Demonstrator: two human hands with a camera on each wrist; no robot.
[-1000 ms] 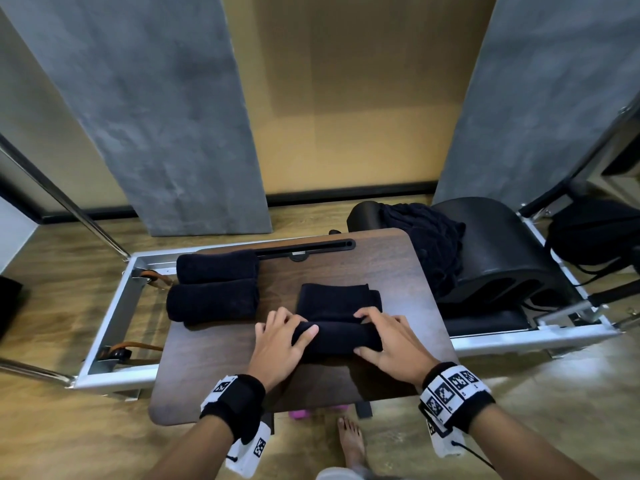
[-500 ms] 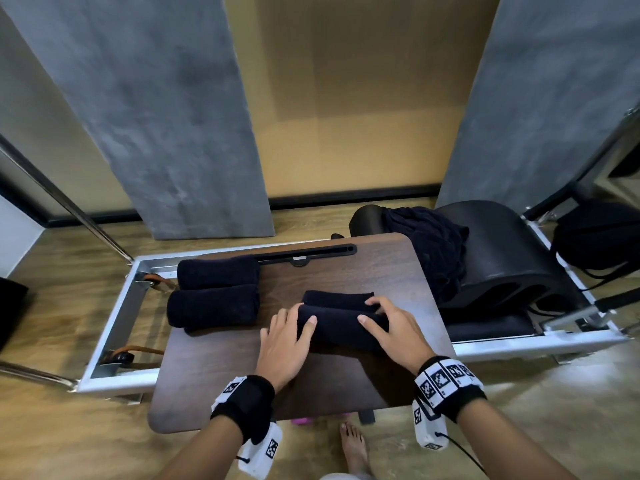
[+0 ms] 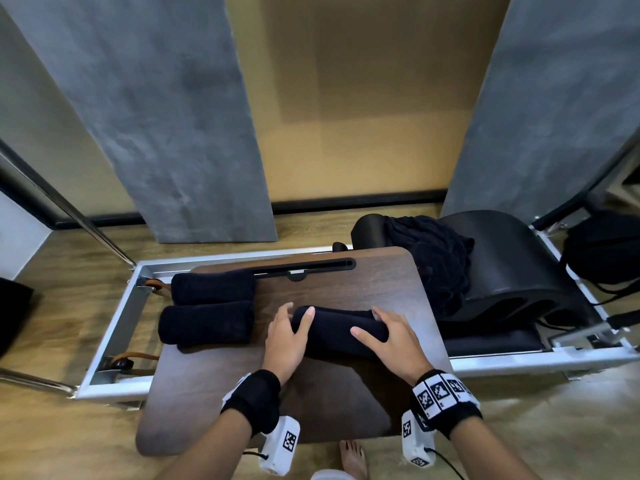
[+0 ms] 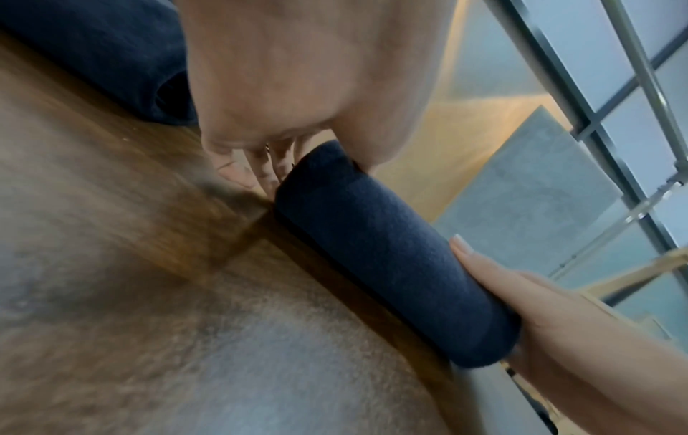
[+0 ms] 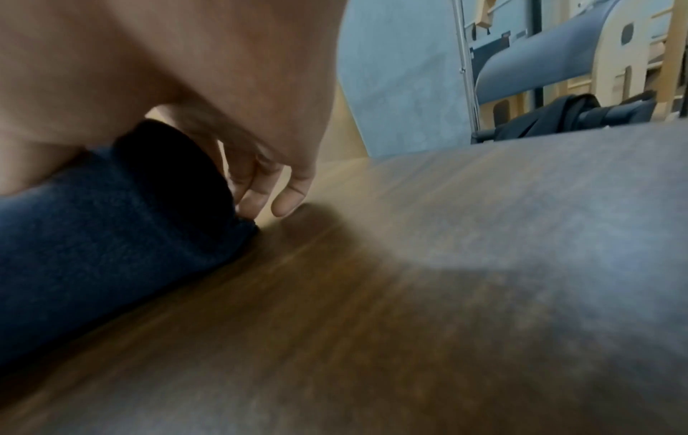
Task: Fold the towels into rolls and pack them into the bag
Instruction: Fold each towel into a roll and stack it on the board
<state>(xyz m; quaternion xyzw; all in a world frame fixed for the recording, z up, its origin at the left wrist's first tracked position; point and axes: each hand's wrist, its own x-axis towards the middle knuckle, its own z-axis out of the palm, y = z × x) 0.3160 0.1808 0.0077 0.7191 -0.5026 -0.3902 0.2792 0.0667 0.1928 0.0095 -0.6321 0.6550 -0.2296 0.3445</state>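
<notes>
While our left hand (image 3: 289, 336) and right hand (image 3: 393, 336) curl their fingers over the rolled towel (image 3: 341, 332), it lies on the bench (image 3: 346, 403). Two finished rolls (image 3: 207, 311) lie near its left.

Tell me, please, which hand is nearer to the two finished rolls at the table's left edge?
Left. The left hand grips the current roll's end beside the finished rolls; the right hand holds its far end.

Rolled towel (image 3: 341, 329) under both hands: dark navy, plain. 2 finished rolls (image 3: 207, 311): same navy. Surface (image 3: 332, 403): dark brown wood grain. Wrist straps (image 3: 254, 398) black; tags w/ black-and-white square markers (image 3: 440, 393). Floor (image 3: 62, 441) light wood.
</notes>
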